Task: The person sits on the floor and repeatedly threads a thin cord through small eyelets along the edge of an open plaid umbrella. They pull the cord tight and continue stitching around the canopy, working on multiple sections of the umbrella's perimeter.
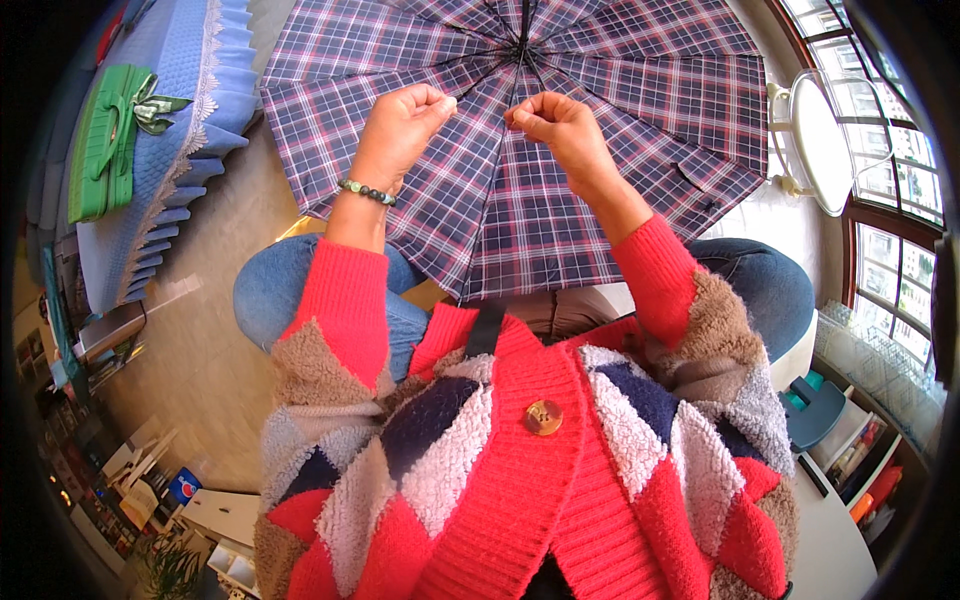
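Observation:
An open plaid umbrella (pixel 545 220) in navy, red and white spreads out in front of me, its inner ribs and dark shaft showing. Over its near half, my left hand (pixel 395 135) is closed in a pinch, with a bead bracelet (pixel 366 192) round the wrist. My right hand (pixel 568 130) is pinched in the same way, a short gap away from the left. Whatever the fingertips hold, if anything, is too small to make out. Neither hand appears to grip the umbrella's ribs or shaft.
A bed with a blue ruffled cover (pixel 190 75) stands at the left, a green case (pixel 105 145) on it. To the right are a round white mirror or frame (pixel 822 142), windows (pixel 895 170) and a desk (pixel 830 525). My jeans-clad legs (pixel 765 285) flank the umbrella.

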The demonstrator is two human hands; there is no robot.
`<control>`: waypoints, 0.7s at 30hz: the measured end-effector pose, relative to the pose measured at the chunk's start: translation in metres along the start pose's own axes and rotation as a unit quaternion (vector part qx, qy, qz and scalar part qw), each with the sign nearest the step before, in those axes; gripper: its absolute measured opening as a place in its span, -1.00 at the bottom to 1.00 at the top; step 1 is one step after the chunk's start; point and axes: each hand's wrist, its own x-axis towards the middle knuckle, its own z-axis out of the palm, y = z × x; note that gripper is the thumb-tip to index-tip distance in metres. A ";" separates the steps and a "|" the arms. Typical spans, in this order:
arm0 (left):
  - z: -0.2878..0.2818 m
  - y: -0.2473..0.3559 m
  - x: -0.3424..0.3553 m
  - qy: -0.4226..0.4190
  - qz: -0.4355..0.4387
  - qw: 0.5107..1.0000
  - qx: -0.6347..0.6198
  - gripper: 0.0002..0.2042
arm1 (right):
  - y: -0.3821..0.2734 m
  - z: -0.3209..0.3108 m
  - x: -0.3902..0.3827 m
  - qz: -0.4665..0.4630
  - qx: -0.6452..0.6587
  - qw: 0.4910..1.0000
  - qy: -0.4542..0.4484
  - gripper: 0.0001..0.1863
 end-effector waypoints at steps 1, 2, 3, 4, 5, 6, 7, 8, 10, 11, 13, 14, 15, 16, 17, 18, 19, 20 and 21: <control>-0.001 -0.003 0.001 0.003 -0.014 1.000 0.010 -0.88 | 0.002 0.000 0.000 0.005 -0.003 1.000 0.003 -0.91; -0.004 -0.005 0.002 0.002 -0.018 1.000 0.015 -0.88 | 0.004 0.001 0.000 0.010 -0.006 1.000 0.005 -0.91; -0.006 -0.008 0.003 -0.001 -0.013 1.000 0.017 -0.87 | 0.006 0.001 0.001 0.031 -0.016 0.999 0.015 -0.90; -0.007 -0.011 0.004 0.017 -0.009 0.995 0.095 -0.86 | 0.006 0.001 0.001 0.010 0.005 1.000 0.019 -0.91; -0.008 -0.014 0.006 0.034 0.005 0.985 0.170 -0.84 | 0.007 0.000 0.001 0.005 0.019 0.999 0.032 -0.92; -0.008 -0.017 0.007 0.049 0.018 0.968 0.244 -0.83 | 0.007 0.000 0.002 -0.015 0.036 0.999 0.036 -0.92; -0.009 -0.020 0.008 0.057 0.006 0.957 0.284 -0.82 | 0.007 0.000 0.002 0.001 0.021 0.999 0.039 -0.92; -0.008 -0.022 0.008 0.064 -0.005 0.944 0.324 -0.81 | 0.007 -0.001 0.002 0.003 0.010 0.999 0.034 -0.91; -0.008 -0.023 0.009 0.072 -0.018 0.923 0.378 -0.80 | 0.007 -0.003 0.002 0.013 -0.006 0.999 0.031 -0.90; -0.007 -0.023 0.009 0.072 -0.019 0.917 0.393 -0.80 | 0.008 -0.004 0.003 0.020 -0.011 0.999 0.032 -0.90; -0.006 -0.022 0.008 0.074 -0.016 0.911 0.406 -0.80 | 0.010 -0.006 0.003 0.030 -0.010 0.999 0.034 -0.90; -0.005 -0.021 0.008 0.075 -0.011 0.911 0.405 -0.79 | 0.011 -0.007 0.004 0.031 -0.004 0.999 0.034 -0.90; -0.004 -0.020 0.008 0.078 -0.006 0.911 0.405 -0.79 | 0.011 -0.009 0.005 0.032 0.002 0.999 0.033 -0.90; -0.003 -0.019 0.008 0.080 0.001 0.933 0.351 -0.80 | 0.012 -0.009 0.006 0.035 0.006 0.998 0.043 -0.91; -0.002 -0.018 0.008 0.082 0.009 0.951 0.297 -0.82 | 0.013 -0.010 0.007 0.038 0.011 0.998 0.053 -0.92; -0.001 -0.017 0.008 0.081 0.011 0.965 0.247 -0.83 | 0.013 -0.011 0.007 0.045 0.015 0.997 0.065 -0.93; -0.001 -0.017 0.008 0.074 0.021 0.972 0.221 -0.84 | 0.013 -0.012 0.007 0.046 0.021 0.997 0.062 -0.93; -0.001 -0.016 0.008 0.064 0.023 0.977 0.200 -0.84 | 0.014 -0.012 0.007 0.051 0.027 0.997 0.060 -0.92; -0.001 -0.015 0.007 0.054 0.026 0.982 0.180 -0.84 | 0.014 -0.013 0.007 0.059 0.033 0.996 0.060 -0.92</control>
